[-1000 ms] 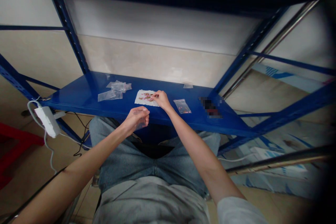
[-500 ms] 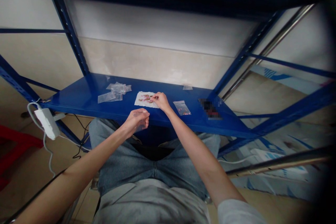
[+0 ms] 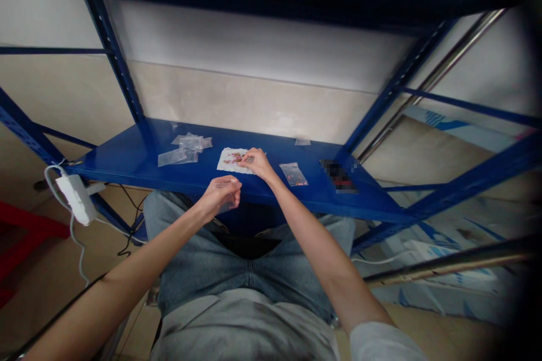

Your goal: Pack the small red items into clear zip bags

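The right hand [image 3: 257, 162] has slid left in the last moment. Its fingertips, which were at the right edge of a white paper towel [image 3: 226, 162], now sit over the cluster of small reddish bits [image 3: 234, 158] on it, so the hand is on those bits rather than beside them. Thumb and fingers are drawn into a narrow pinch, pointing left and toward the far side of the shelf; I cannot tell whether a bit lies between them. The left hand [image 3: 221, 193] hovers just off the near edge of the shelf with its fingers curled, and a translucent sliver, possibly a small clear bag [image 3: 225, 207], shows below them, though I cannot tell if it is held. The towel lies flat on a blue steel shelf [image 3: 144, 172], its long axis running left to right, slightly skewed. Loose clear plastic bags [image 3: 186, 148] lie to its left and a small clear bag of red bits [image 3: 293, 174] to its right. Farther right sits a pixelated dark object [image 3: 339, 176], and a white power strip [image 3: 76, 198] hangs off the left end.
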Motion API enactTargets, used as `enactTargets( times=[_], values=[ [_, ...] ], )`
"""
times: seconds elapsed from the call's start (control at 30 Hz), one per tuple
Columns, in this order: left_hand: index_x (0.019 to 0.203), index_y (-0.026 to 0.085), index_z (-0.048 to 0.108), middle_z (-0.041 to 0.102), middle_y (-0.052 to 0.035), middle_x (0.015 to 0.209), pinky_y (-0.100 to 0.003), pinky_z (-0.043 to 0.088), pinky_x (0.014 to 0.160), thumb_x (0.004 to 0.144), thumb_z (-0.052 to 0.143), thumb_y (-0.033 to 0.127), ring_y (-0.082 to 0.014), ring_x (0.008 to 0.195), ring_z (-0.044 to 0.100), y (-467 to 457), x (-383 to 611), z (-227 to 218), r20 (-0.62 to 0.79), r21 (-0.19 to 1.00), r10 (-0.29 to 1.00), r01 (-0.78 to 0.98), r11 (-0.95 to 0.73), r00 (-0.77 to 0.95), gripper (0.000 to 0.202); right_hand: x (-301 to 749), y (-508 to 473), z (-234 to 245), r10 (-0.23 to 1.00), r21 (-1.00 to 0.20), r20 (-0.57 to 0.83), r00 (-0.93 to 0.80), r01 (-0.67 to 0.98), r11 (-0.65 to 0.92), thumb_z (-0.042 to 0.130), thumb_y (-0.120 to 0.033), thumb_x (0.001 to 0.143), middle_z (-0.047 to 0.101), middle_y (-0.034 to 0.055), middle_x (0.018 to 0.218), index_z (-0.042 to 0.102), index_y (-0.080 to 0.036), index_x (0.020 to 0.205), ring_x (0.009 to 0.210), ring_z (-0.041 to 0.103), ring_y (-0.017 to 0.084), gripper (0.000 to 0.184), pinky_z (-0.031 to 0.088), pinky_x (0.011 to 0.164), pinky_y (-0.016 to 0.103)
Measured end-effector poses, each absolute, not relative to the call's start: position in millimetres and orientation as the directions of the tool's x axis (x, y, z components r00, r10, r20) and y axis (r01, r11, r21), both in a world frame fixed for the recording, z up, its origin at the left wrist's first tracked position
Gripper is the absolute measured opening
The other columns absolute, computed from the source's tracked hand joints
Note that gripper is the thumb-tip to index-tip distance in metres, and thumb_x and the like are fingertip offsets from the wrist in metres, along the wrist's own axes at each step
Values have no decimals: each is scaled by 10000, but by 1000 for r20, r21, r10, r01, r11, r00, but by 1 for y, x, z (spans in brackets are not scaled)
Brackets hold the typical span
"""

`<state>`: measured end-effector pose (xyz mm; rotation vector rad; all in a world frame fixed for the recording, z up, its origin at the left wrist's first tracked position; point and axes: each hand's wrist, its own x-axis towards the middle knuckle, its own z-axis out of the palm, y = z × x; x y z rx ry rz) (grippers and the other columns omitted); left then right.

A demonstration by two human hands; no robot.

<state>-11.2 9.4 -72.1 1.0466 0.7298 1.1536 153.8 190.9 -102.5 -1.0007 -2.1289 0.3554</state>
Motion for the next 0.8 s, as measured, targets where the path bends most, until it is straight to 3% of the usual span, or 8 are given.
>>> enactTargets(
  times=[0.17, 0.5, 0.8],
  values=[
    [806, 161, 556, 584, 6, 614, -238, 459, 494, 794, 760, 337, -121, 506, 576, 9, -12, -72, 59, 928, 955, -368, 54, 289, 269, 153, 192, -103, 775, -547, 487, -403, 551, 630, 856, -296, 713, 687, 29, 851, 757, -220, 723, 869, 588, 207, 124, 399, 861, 330],
    [819, 164, 557, 594, 5, 616, -234, 457, 490, 771, 783, 360, -119, 503, 574, 10, -13, -72, 51, 924, 960, -378, 59, 274, 303, 154, 189, -103, 776, -485, 490, -397, 615, 621, 867, -338, 707, 686, 40, 909, 768, -236, 737, 919, 557, 231, 146, 377, 876, 355],
    [804, 158, 559, 586, 1, 614, -237, 461, 486, 789, 763, 338, -119, 502, 571, 11, -13, -72, 60, 926, 958, -373, 50, 280, 272, 155, 187, -103, 733, -460, 511, -449, 577, 675, 859, -286, 718, 669, 35, 927, 753, -231, 739, 943, 552, 236, 121, 375, 904, 370]
  ],
)
